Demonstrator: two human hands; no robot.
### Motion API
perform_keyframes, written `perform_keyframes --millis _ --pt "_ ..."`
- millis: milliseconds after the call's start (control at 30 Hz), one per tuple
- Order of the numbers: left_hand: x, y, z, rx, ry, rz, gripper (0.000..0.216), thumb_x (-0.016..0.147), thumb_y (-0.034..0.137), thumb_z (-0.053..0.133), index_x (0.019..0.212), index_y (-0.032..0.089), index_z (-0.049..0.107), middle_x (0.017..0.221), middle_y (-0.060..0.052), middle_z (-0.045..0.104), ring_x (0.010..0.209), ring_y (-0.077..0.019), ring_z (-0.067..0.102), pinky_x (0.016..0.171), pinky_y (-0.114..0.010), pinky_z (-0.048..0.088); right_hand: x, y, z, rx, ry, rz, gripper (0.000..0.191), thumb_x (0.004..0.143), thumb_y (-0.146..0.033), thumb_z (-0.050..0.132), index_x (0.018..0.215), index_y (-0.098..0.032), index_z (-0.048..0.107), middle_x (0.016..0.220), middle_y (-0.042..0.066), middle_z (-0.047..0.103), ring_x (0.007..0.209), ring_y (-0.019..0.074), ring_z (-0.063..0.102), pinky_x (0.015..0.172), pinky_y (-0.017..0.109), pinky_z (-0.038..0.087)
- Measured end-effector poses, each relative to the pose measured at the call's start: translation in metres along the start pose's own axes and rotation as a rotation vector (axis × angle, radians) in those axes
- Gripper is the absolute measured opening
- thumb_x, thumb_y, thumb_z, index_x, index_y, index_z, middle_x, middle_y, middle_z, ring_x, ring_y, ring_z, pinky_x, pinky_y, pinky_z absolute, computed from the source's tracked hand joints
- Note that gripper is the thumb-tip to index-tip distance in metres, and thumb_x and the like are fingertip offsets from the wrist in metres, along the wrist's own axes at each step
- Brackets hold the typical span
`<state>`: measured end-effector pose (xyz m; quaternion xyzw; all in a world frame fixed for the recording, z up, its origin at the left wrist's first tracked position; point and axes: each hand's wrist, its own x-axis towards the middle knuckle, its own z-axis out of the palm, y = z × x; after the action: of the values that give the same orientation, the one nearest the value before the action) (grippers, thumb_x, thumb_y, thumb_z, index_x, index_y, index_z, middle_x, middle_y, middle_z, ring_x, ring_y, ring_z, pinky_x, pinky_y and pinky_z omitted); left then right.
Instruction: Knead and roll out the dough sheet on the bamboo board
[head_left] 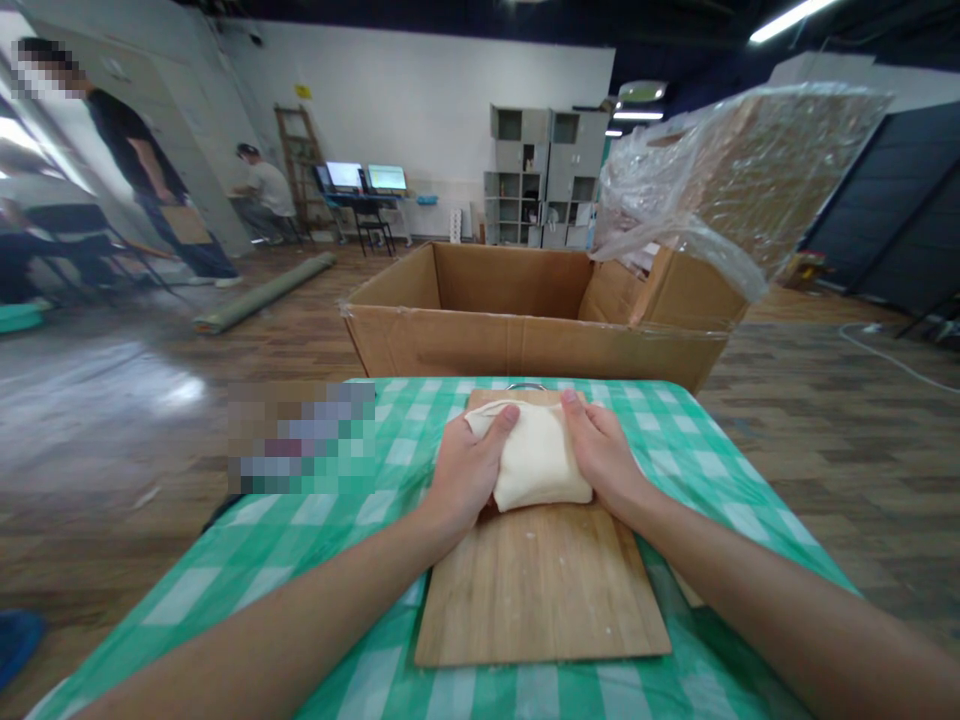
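A pale, smooth slab of dough (541,462) is gripped from both sides above the far half of a wooden cutting board (541,600). My left hand (471,462) is closed on its left edge, the thumb lying over the top. On the opposite edge my right hand (604,450) is closed too, thumb up near the far corner. The far edge of the dough is folded near my left thumb. Fingers beneath the dough are hidden, and whether its underside touches the board I cannot tell. A metal handle (526,386) shows at the board's far end.
A green-and-white checked cloth (360,570) covers the table. Beyond it stands a large open cardboard box (517,340), with a plastic-wrapped carton (780,180) at its right. A rolled mat (266,292) lies on the floor. Several people are at the left, one standing person (142,165) among them.
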<state>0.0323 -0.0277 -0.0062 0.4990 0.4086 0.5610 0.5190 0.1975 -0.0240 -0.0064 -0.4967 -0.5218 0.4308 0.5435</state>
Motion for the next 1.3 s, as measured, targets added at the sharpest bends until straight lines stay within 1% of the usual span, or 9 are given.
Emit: perform_keyframes --millis 133,400,467,567,633,833,900,1133,1300 --pt "-0.001 0.002 0.0 0.023 -0.029 -0.023 0.038 0.086 0.052 0.077 0.099 0.017 0.077 0.092 -0.006 0.079 0.079 -0.0195 0.07 0.065 -0.024 0.053 -0.002 0.0 0.001 0.045 -0.09 0.031 0.057 0.09 -0.071 0.059 0.089 -0.018 0.079 0.075 0.007 0.075 0.067 0.0236 0.068 0.059 0.032 0.051" --pt "-0.001 0.001 0.001 0.001 -0.013 -0.031 0.042 0.087 0.052 0.077 0.109 0.017 0.077 0.097 -0.007 0.079 0.087 -0.0222 0.072 0.07 -0.025 0.055 0.005 0.011 -0.001 0.031 0.062 -0.045 0.055 0.093 -0.07 0.054 0.088 -0.019 0.076 0.076 0.007 0.074 0.066 0.0231 0.063 0.054 0.031 0.044" --pt "-0.004 0.003 0.004 -0.109 -0.107 -0.074 0.045 0.088 0.051 0.077 0.117 0.017 0.075 0.101 -0.008 0.079 0.091 -0.023 0.073 0.074 -0.027 0.057 0.006 0.01 -0.003 0.056 0.095 -0.062 0.054 0.092 -0.07 0.055 0.087 -0.019 0.074 0.077 0.006 0.073 0.066 0.0228 0.062 0.055 0.031 0.045" --pt "-0.008 0.008 0.007 -0.381 -0.354 -0.173 0.05 0.09 0.042 0.078 0.134 0.021 0.066 0.119 -0.01 0.076 0.107 -0.0255 0.072 0.091 -0.033 0.057 0.007 0.007 -0.005 0.123 0.226 -0.108 0.052 0.091 -0.071 0.058 0.083 -0.021 0.069 0.075 0.003 0.071 0.064 0.0204 0.059 0.055 0.03 0.044" --pt "-0.009 0.009 0.008 -0.484 -0.424 -0.226 0.052 0.089 0.034 0.08 0.138 0.023 0.062 0.128 -0.01 0.073 0.115 -0.0263 0.07 0.1 -0.037 0.055 0.006 0.003 -0.004 0.185 0.259 -0.117 0.048 0.089 -0.069 0.062 0.083 -0.021 0.068 0.076 0.002 0.07 0.066 0.0192 0.059 0.057 0.029 0.045" --pt "-0.004 0.003 0.005 -0.492 -0.23 -0.234 0.057 0.08 0.022 0.088 0.131 0.021 0.065 0.137 -0.011 0.069 0.125 -0.0274 0.065 0.11 -0.041 0.051 -0.002 -0.005 0.003 0.334 -0.132 0.094 0.045 0.076 -0.057 0.082 0.099 -0.02 0.073 0.092 0.006 0.076 0.072 0.0206 0.066 0.065 0.032 0.053" --pt "-0.004 0.003 0.006 -0.472 -0.215 -0.239 0.052 0.08 0.025 0.088 0.128 0.019 0.067 0.136 -0.011 0.069 0.123 -0.0272 0.066 0.108 -0.04 0.053 -0.002 -0.003 0.003 0.278 -0.105 0.096 0.045 0.079 -0.059 0.079 0.096 -0.018 0.074 0.087 0.006 0.075 0.068 0.0196 0.064 0.061 0.03 0.051" --pt "-0.011 0.009 0.015 -0.379 -0.346 -0.214 0.056 0.083 0.041 0.085 0.132 0.022 0.065 0.13 -0.012 0.071 0.115 -0.0267 0.07 0.097 -0.036 0.057 0.003 0.007 -0.006 -0.102 0.134 -0.135 0.052 0.095 -0.067 0.054 0.083 -0.019 0.069 0.073 0.004 0.068 0.065 0.0189 0.058 0.053 0.027 0.043" --pt "-0.009 -0.007 0.014 -0.236 -0.187 -0.147 0.043 0.086 0.044 0.079 0.119 0.017 0.072 0.109 -0.011 0.077 0.091 -0.0231 0.073 0.077 -0.031 0.058 0.002 0.001 -0.007 -0.189 0.181 -0.154 0.055 0.096 -0.069 0.05 0.079 -0.019 0.066 0.069 0.003 0.064 0.06 0.0174 0.051 0.049 0.027 0.037"
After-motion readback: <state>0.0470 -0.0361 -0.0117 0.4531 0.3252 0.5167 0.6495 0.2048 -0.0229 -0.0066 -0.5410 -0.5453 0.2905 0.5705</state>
